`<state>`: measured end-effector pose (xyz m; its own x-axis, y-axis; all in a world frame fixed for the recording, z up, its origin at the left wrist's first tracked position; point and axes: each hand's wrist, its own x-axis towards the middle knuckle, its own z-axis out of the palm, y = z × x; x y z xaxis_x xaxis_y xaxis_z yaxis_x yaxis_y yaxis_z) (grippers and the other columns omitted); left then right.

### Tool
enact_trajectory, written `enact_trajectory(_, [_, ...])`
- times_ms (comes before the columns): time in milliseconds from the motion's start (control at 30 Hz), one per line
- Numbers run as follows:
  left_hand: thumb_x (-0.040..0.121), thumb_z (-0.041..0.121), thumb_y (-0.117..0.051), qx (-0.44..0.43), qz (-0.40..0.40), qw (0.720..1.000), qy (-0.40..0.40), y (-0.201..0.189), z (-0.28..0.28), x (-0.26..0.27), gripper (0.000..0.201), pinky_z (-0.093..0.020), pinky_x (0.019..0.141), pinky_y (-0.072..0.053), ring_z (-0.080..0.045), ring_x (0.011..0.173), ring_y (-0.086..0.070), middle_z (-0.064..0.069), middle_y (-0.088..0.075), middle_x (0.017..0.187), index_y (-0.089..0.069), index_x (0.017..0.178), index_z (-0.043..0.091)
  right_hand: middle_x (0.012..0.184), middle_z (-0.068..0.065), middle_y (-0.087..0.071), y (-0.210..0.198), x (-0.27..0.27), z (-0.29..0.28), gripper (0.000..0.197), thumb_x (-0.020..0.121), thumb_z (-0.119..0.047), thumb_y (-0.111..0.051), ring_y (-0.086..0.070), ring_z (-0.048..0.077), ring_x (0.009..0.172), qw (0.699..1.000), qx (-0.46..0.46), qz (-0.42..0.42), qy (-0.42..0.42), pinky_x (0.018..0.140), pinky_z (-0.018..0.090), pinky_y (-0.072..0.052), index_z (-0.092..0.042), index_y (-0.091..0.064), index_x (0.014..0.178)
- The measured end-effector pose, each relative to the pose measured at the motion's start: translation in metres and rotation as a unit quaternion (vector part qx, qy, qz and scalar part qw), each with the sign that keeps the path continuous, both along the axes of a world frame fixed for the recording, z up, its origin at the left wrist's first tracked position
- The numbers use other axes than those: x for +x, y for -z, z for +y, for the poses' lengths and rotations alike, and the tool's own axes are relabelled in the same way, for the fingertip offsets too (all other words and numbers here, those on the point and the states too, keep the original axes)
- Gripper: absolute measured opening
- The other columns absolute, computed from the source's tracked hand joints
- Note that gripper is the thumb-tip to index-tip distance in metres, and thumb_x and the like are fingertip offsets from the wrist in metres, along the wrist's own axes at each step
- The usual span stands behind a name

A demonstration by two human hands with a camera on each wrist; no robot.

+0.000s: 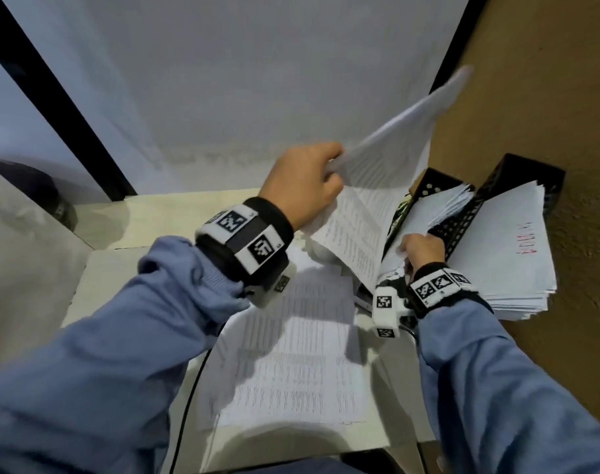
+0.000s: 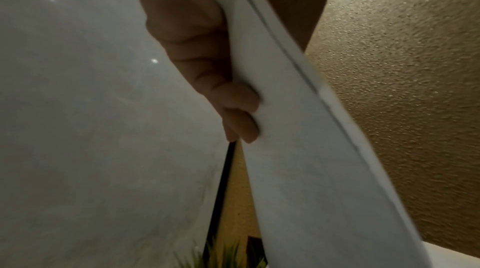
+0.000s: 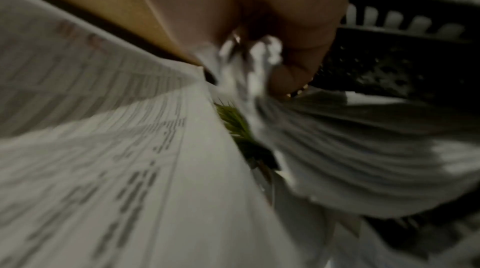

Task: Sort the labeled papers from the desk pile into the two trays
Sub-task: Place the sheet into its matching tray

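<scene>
My left hand (image 1: 308,181) grips a few printed sheets (image 1: 387,172) and holds them raised and bent, their far corner blurred. In the left wrist view its fingers (image 2: 241,104) curl round the sheets' edge (image 2: 298,129). My right hand (image 1: 420,249) holds the near edge of a fanned stack (image 1: 435,206) in the left black perforated tray (image 1: 431,183); the right wrist view shows the fingers (image 3: 298,55) pinching crumpled sheet corners (image 3: 249,57). The right black tray (image 1: 531,172) carries a thick stack (image 1: 510,248) with red writing on top. The desk pile (image 1: 298,354) lies flat below my arms.
A tan textured wall (image 1: 548,80) runs right behind the trays. A white sheet backdrop (image 1: 240,80) hangs behind the desk (image 1: 155,217), with a black pole (image 1: 59,97) at left. A black cable (image 1: 189,398) trails over the desk's front. Something green (image 3: 236,122) shows between the papers.
</scene>
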<state>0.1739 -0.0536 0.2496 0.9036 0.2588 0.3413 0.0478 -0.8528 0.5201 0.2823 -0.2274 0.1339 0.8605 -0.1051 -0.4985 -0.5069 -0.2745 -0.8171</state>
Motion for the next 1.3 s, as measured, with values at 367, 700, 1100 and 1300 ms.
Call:
enact_trajectory(367, [0.084, 0.010, -0.049, 0.085, 0.090, 0.990, 0.071, 0.016, -0.066, 0.079, 0.023, -0.034, 0.068, -0.042, -0.034, 0.091, -0.060, -0.014, -0.066, 0.098, -0.061, 0.103, 0.009, 0.066, 0.009, -0.038, -0.014, 0.021, -0.030, 0.016, 0.071, 0.008, -0.041, -0.036, 0.019, 0.045, 0.988, 0.014, -0.131, -0.084, 0.041, 0.018, -0.028, -0.005, -0.047, 0.079])
enact_trajectory(700, [0.089, 0.010, -0.051, -0.052, 0.214, 0.972, 0.086, 0.086, -0.088, 0.117, 0.021, -0.035, 0.082, -0.049, -0.033, 0.098, -0.061, -0.017, -0.065, 0.106, -0.062, 0.107, 0.006, 0.111, 0.020, -0.061, -0.024, 0.032, -0.020, 0.044, 0.079, -0.023, -0.054, -0.059, 0.035, 0.102, 0.935, -0.213, -0.208, -0.191, 0.084, 0.036, -0.047, -0.007, -0.050, 0.120])
enact_trajectory(1100, [0.089, 0.014, -0.060, -0.430, 0.127, 0.894, -0.026, 0.139, -0.023, 0.006, 0.013, -0.032, 0.078, -0.056, -0.023, 0.092, -0.066, -0.007, -0.066, 0.103, -0.061, 0.100, 0.021, 0.066, -0.004, -0.051, 0.032, -0.023, -0.034, 0.038, 0.091, -0.051, -0.048, -0.047, 0.015, 0.063, 0.974, 0.022, -0.221, -0.044, 0.062, 0.026, -0.040, -0.018, -0.057, 0.073])
enact_trajectory(1300, [0.086, 0.009, -0.058, -0.319, 0.267, 0.848, -0.329, 0.234, 0.034, -0.111, 0.024, -0.034, 0.096, -0.044, -0.031, 0.109, -0.056, -0.016, -0.058, 0.121, -0.059, 0.110, 0.007, 0.055, 0.000, -0.052, 0.102, -0.094, -0.039, 0.039, 0.097, -0.036, -0.047, -0.049, 0.010, 0.049, 0.990, 0.008, -0.084, -0.111, 0.052, 0.021, -0.038, -0.010, -0.064, 0.073])
